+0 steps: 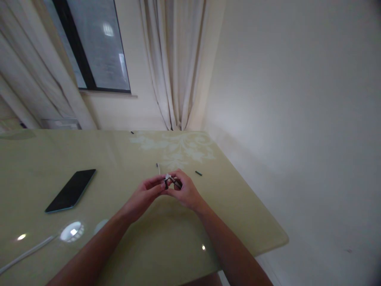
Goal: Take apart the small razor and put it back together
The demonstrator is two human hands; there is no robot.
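Note:
Above the table, my left hand (146, 192) and my right hand (187, 191) meet, fingers curled together around a small black-and-silver piece (167, 181). Its kind is too small and too covered to make out. The left thumb and fingers pinch its near side, while the right fingers wrap its other end and hide part of it. Just beyond the hands lies a thin white stick-like thing (158, 168) with a dark tip. A short dark rod (198, 173) rests to the right of my right hand.
The glossy greenish table (238, 214) has a rounded corner at right, beside a white wall (297, 119). A black tablet (71, 191) lies at left. A white cable (28, 252) runs along the lower left. Another small dark piece (132, 132) sits near the far edge.

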